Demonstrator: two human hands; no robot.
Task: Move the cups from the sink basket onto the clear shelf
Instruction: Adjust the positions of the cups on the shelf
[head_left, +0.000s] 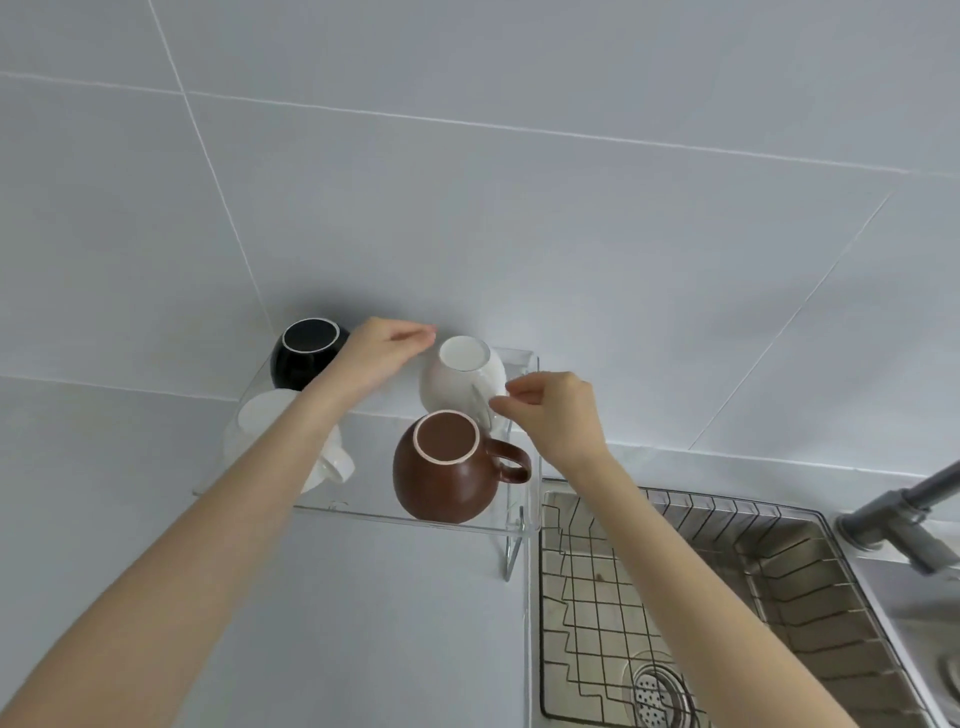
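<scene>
Four cups stand upside down on the clear shelf. A black cup is at the back left, a white cup at the back right, a brown cup at the front right. Another white cup at the front left is partly hidden by my left forearm. My left hand hovers between the black cup and the back white cup, fingers curled, holding nothing that I can see. My right hand pinches the handle of the back white cup. The wire sink basket holds no cups.
The steel sink with its drain lies to the right of the shelf. A grey faucet sticks in from the right edge. A tiled wall rises behind the shelf, and grey counter runs below it.
</scene>
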